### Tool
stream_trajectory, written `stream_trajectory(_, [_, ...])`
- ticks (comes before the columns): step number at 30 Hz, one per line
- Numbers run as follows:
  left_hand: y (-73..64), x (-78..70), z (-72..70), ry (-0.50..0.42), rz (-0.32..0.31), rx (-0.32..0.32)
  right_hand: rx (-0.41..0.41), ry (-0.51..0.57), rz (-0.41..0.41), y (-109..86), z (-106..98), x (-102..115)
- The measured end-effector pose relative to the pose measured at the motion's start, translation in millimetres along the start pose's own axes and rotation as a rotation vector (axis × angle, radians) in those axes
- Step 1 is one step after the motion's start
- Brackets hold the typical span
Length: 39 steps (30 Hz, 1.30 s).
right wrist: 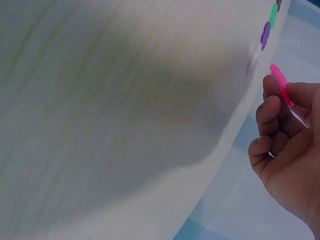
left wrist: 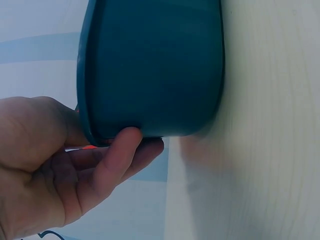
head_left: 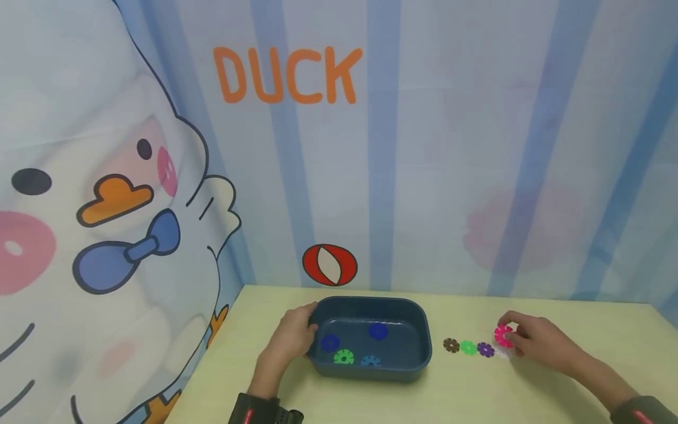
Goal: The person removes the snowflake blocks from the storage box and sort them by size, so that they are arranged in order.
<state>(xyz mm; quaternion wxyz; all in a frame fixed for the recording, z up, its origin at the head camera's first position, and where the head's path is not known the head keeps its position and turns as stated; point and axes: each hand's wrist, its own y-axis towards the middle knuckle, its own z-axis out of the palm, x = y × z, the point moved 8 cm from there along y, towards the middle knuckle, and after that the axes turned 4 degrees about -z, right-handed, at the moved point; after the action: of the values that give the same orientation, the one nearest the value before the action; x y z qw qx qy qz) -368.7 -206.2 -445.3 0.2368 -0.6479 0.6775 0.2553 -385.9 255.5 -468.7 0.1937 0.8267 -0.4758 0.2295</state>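
My left hand [head_left: 291,334] grips the left end of a dark blue plastic tub [head_left: 371,373], and in the left wrist view fingers [left wrist: 122,150] press against its outer wall. Between thumb and finger, my right hand [head_left: 548,341] pinches a pink notched plastic disc [head_left: 503,335], held just above the table. Below it lies a white disc [head_left: 503,353], partly covered in the head view. It ends a row with a purple disc [head_left: 485,350], a green disc [head_left: 468,347] and a brown disc [head_left: 451,345].
Inside the tub lie two dark blue discs, one at the left [head_left: 331,343] and one farther back [head_left: 378,331], plus a bright green disc [head_left: 344,357] and a lighter blue disc [head_left: 371,360]. A striped curtain [head_left: 434,176] hangs behind the pale yellow table [head_left: 455,394].
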Motion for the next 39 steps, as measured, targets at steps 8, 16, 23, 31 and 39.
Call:
stream_trajectory(8, [3.2,-0.9,-1.8,0.032,-0.026,0.008,-0.006,-0.020,0.086,-13.8,-5.9,-27.5])
stream_trajectory(16, [4.4,-1.2,-1.6,0.034,-0.022,0.009,0.043,-0.012,0.107,-20.6,-1.6,-38.2])
stream_trajectory(23, [2.7,-0.4,-0.8,0.074,-0.021,-0.009,0.033,-0.085,0.065,-20.3,0.3,-37.1])
stream_trajectory(31, [1.1,-1.6,-1.5,0.074,-0.017,-0.010,0.029,-0.116,0.054,-19.5,1.6,-39.6])
stream_trajectory(39, [-2.0,-0.1,-2.4,0.016,-0.024,-0.003,0.062,-0.116,0.063,-16.6,-1.9,-34.3])
